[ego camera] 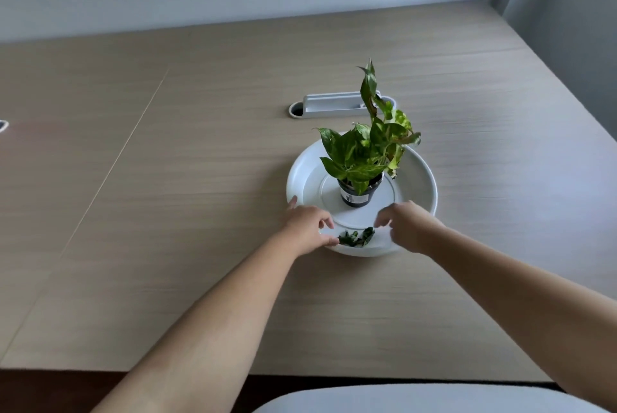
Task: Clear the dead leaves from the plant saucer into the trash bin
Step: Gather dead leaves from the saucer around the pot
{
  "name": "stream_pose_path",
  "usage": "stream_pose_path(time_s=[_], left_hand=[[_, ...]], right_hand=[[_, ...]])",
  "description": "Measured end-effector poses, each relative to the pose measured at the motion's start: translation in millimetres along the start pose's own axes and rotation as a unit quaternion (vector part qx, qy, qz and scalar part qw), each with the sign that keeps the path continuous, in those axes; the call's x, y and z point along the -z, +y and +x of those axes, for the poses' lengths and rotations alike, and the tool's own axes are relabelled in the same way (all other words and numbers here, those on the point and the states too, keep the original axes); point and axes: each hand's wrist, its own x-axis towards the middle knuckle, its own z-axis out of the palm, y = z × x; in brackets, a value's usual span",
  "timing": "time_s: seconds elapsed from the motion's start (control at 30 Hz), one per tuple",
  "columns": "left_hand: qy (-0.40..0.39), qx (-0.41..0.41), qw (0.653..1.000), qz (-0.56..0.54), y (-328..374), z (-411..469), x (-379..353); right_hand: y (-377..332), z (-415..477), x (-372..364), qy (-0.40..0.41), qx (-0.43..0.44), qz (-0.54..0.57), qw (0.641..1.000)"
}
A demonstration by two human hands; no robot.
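A round white saucer (419, 175) lies on the wooden table, with a small potted plant (362, 162) in a dark pot standing at its centre. Several dark green dead leaves (355, 238) are bunched at the saucer's near rim. My left hand (309, 225) rests on the near-left rim, its fingers curled and its thumb and fingertips touching the left end of the leaves. My right hand (405, 225) hovers over the near-right part of the saucer, fingers loosely apart and empty, just right of the leaves. No trash bin is in view.
A grey cable-port cover (334, 105) stands open on the table behind the plant. A seam (117, 158) runs across the tabletop at the left. A grey chair seat (417, 401) shows at the bottom edge. A curtain (567, 12) hangs at the right.
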Motion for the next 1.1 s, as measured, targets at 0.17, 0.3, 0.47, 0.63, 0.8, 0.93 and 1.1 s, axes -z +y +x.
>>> stream_pose_path(time_s=[0.17, 0.3, 0.47, 0.63, 0.8, 0.93, 1.1], left_hand=[[-0.022, -0.004, 1.0, -0.012, 20.3, 11.5, -14.2], [-0.04, 0.0, 0.999, 0.026, 34.2, 21.6, -18.3], [-0.058, -0.033, 0.997, 0.028, 33.6, 28.1, -22.1], [0.006, 0.012, 0.993, -0.116, 20.1, 25.3, -16.6], [0.056, 0.088, 0.908, -0.406, -3.2, 14.7, -2.1], [0.077, 0.124, 0.816, -0.559, -16.6, 4.5, 1.9], [0.089, 0.13, 0.785, -0.599, -25.6, 1.0, 0.3]], right_hand=[[-16.8, 4.4, -19.2, -0.002, -0.02, 0.042, 0.999], [-12.6, 6.8, -22.5, 0.014, -0.042, 0.078, 0.996], [-3.1, 7.5, -24.4, 0.035, -0.04, 0.105, 0.993], [-1.5, 8.7, -25.1, 0.047, -0.034, 0.113, 0.992], [-14.9, 12.8, -28.4, 0.037, -0.033, 0.113, 0.992], [-34.7, 16.7, -33.7, 0.028, -0.057, 0.066, 0.996], [-38.1, 21.5, -38.0, 0.015, -0.033, 0.063, 0.997]])
